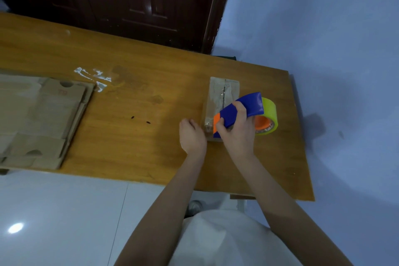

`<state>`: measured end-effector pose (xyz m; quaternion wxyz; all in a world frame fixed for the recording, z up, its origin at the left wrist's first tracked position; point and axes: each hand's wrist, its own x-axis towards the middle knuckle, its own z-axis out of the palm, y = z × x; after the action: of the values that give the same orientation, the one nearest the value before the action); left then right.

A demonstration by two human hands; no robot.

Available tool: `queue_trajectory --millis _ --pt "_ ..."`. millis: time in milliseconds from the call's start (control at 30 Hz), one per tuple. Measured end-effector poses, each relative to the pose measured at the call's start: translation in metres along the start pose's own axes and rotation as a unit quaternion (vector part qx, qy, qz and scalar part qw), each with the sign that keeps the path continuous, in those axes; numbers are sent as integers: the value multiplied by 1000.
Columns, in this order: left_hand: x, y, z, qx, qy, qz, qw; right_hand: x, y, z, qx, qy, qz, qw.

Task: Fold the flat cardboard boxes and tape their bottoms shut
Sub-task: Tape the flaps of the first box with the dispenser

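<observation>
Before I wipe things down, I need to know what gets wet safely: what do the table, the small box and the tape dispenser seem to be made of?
Table: wood or wood-look laminate, going by its orange grain and soft sheen.
Small box: matte brown cardboard, with glossy clear tape along its seam.
Tape dispenser: smooth blue and orange plastic, apparently; the right hand grips it.

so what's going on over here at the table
A person is taping a small folded cardboard box on a wooden table. The right hand grips a blue and orange tape dispenser loaded with a yellow-green roll, set against the box's near end, where clear tape already runs along the seam. The left hand rests against the box's near left side, steadying it. A stack of flat boxes waits at the table's left end.
</observation>
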<state>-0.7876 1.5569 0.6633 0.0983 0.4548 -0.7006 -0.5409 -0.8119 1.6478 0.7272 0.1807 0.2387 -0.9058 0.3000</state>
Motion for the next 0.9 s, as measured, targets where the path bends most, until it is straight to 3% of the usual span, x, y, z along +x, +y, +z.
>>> queue_trajectory --millis 33,100,167,233,300,367,433,500,767,900 --pt "-10 0 -1 -62 -7 21 998 0 1 1 0 3 0 1000" --pt "-32 -1 0 -146 -92 55 983 -1 3 1 6 13 5 1000" --pt "-45 -2 2 -173 -156 67 970 -1 4 -1 17 18 15 1000" --pt "-46 -8 2 -186 -168 39 967 -3 6 0 22 21 20 999" --pt "-45 -17 -2 -115 -150 48 981 -5 10 1 39 11 46 998" --pt "-40 -23 -12 14 -89 170 981 -6 15 1 68 6 78 995" --pt "-33 -23 -16 137 -65 361 920 -8 19 0 93 7 105 990" --pt "-32 -21 -13 215 -82 457 859 -10 21 -1 113 13 123 986" --pt "-31 -18 -10 335 -20 482 809 -13 28 -9 216 29 194 957" --pt "-31 -16 -8 360 -7 482 799 -12 31 -15 295 75 248 919"
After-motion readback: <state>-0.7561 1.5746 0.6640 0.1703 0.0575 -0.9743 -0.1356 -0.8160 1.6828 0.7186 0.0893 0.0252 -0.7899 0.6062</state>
